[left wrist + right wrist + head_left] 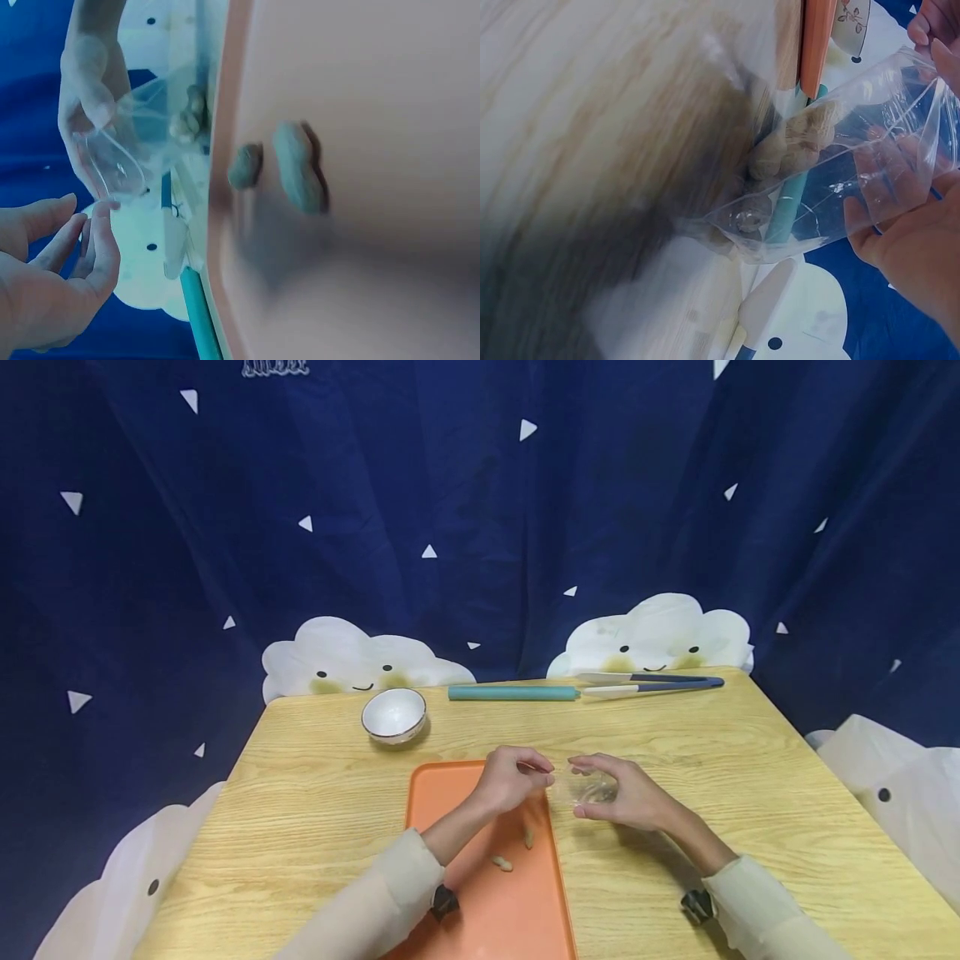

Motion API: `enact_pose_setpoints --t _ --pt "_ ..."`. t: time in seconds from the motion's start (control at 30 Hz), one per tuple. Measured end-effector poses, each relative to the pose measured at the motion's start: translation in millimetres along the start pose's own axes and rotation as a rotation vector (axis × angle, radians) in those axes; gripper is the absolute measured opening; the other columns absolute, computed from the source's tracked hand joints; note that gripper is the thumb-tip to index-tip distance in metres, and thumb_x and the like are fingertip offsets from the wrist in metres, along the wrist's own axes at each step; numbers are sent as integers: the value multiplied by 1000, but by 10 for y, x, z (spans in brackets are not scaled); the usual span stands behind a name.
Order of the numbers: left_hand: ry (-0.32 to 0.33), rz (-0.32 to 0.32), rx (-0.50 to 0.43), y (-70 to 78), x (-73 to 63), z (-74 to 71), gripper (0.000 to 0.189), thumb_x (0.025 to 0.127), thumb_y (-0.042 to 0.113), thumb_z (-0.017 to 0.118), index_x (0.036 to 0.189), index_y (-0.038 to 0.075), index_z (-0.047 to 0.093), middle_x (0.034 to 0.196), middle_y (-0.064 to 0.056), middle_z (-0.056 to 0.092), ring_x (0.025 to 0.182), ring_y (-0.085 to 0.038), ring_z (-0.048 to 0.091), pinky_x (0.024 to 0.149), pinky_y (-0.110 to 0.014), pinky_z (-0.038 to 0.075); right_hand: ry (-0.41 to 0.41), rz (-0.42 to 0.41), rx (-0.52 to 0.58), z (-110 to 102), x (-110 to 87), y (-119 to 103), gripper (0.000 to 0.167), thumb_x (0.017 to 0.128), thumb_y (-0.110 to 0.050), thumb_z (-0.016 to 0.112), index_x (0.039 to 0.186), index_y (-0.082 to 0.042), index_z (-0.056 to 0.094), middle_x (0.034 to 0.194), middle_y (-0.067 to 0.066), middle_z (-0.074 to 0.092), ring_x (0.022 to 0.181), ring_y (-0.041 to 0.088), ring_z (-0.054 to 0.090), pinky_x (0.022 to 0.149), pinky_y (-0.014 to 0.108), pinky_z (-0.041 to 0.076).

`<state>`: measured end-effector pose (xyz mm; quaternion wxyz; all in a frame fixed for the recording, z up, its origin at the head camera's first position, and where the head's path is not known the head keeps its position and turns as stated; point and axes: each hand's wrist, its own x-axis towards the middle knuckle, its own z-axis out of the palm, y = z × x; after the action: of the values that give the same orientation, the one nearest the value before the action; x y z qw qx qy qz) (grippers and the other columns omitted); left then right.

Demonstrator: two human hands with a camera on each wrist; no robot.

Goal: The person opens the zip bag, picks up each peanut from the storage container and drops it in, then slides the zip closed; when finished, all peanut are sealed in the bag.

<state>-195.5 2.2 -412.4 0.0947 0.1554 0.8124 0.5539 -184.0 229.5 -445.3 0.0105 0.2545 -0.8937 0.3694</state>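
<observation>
Over the right edge of the orange tray, a clear plastic bag hangs with several peanuts in it. My left hand pinches the bag's edge between thumb and fingers, seen at the top right of the right wrist view. On the other side, my right hand grips the bag, its thumb and fingers curled about the mouth. Two loose peanuts lie on the tray: one peanut is long, the other peanut sits nearer the rim.
A white bowl stands at the back left of the wooden table. Along the back edge lie a teal stick-shaped object and blue-and-white tongs. Behind the table hangs a dark blue curtain.
</observation>
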Motion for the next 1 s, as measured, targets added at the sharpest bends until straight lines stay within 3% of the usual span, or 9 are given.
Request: enact_pose_setpoints --t 0.2,0.43,0.57,0.73,1.0 --pt "-13 -20 39 -107 -30 -104 12 82 6 71 92 -1 72 90 -10 71 74 -14 67 63 -24 52 1 -5 2 -8 -8 5 65 75 -35 79 132 -17 54 119 4 66 112 29 59 95 56 43" --pt "-108 -40 183 -250 -100 -157 12 81 7 72 91 1 72 89 -8 69 78 -14 62 63 -24 49 1 -11 8 -14 -7 42 62 77 -39 78 131 -18 55 118 4 66 113 29 59 95 55 43" --pt "-144 -60 244 -317 -137 -137 5 80 5 73 84 2 72 81 -7 71 72 -14 62 58 -22 47 5 -12 11 -18 -11 56 61 77 -39 77 130 -18 55 118 3 66 113 29 59 95 55 43" --pt "-176 -76 238 -358 -172 -78 5 73 -2 76 75 -1 72 69 -11 71 62 -23 67 49 -21 45 6 -12 9 -27 -18 54 60 77 -39 77 130 -19 55 117 5 67 113 29 59 95 55 43" --pt "-200 -51 301 -371 -198 45 10 67 -5 79 72 -1 71 64 -8 69 53 -10 60 50 -19 46 8 0 -1 -37 -25 39 59 77 -38 77 129 -19 56 116 6 67 113 30 59 94 54 44"
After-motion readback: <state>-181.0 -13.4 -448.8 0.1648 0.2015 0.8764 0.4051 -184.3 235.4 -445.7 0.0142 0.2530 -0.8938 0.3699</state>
